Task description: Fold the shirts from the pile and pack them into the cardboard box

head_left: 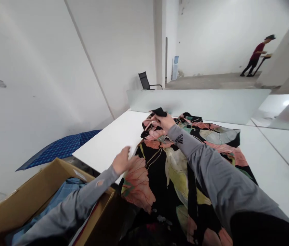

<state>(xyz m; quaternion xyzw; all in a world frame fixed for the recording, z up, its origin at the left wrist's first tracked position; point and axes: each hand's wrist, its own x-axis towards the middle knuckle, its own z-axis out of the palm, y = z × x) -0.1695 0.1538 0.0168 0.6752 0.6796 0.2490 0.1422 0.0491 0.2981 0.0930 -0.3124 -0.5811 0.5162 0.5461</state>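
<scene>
A black garment [180, 171] printed with large pink and yellow flowers lies spread on a white table [113, 136], its near end hanging over the table's front edge. My right hand [163, 120] reaches to the garment's far end and pinches a black piece of the fabric there, lifted slightly. My left hand [122, 160] rests on the garment's left edge near the table's side, fingers curled against the cloth. Both arms wear grey sleeves.
An open cardboard box [31, 198] with blue cloth inside stands at the lower left. A blue checked umbrella [59, 148] lies on the floor by the wall. Frosted dividers [211, 104] border the table's far side. A black chair [146, 81] and a distant person in red [257, 54] are beyond.
</scene>
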